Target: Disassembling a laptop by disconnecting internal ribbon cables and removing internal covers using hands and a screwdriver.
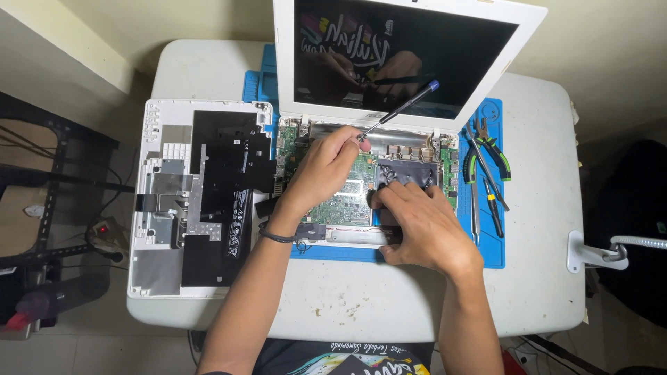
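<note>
A white laptop stands open on a blue mat, its base stripped to the green circuit board. My left hand grips a thin screwdriver with a blue cap, tip down near the hinge area of the board. Resting on the board's lower right, my right hand has its fingers on a black flat part. A black band circles my left wrist.
The removed white keyboard cover lies upside down at the left of the white table. Green-handled pliers, tweezers and a small screwdriver lie on the mat's right side. A clamp with a flexible arm grips the table's right edge.
</note>
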